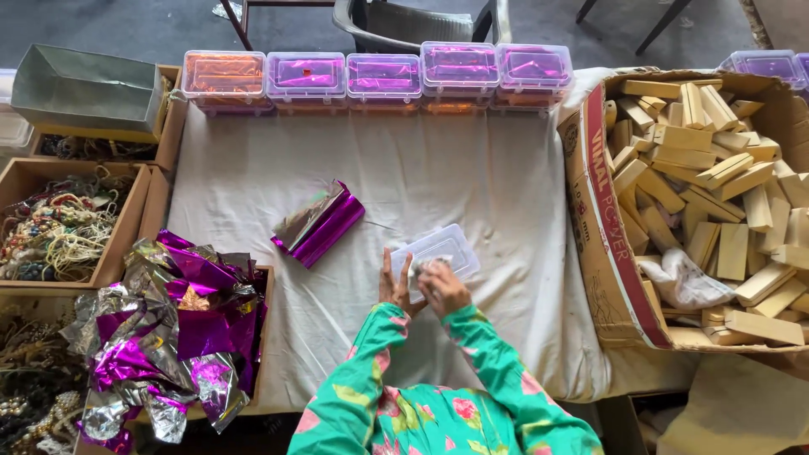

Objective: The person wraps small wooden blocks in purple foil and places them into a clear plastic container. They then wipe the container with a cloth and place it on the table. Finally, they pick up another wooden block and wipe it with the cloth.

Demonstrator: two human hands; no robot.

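Along the left edge of the frame sit open brown cardboard trays of tangled beaded cords (59,227), and at lower left a wooden tray heaped with crumpled purple and silver foil sheets (168,329). Just left of centre, on the white cloth-covered table (472,177), lies a folded stack of purple and silver foil (318,223), apart from the hands. Below centre, the left hand (391,288) stands on edge with fingers straight and open, pressed against the near left edge of a small clear plastic rectangular box (438,251) that rests on the cloth. The right hand (442,286) is curled closed around a small greyish crumpled piece (428,268) at the box's near edge; what the piece is cannot be told. Both sleeves are green with pink flowers. Across the top centre runs a row of lidded clear plastic boxes lined with purple and orange foil (379,77). At the right, a large open cardboard carton (602,244) holds pale wooden blocks (716,177) and a white crumpled cloth (683,285).
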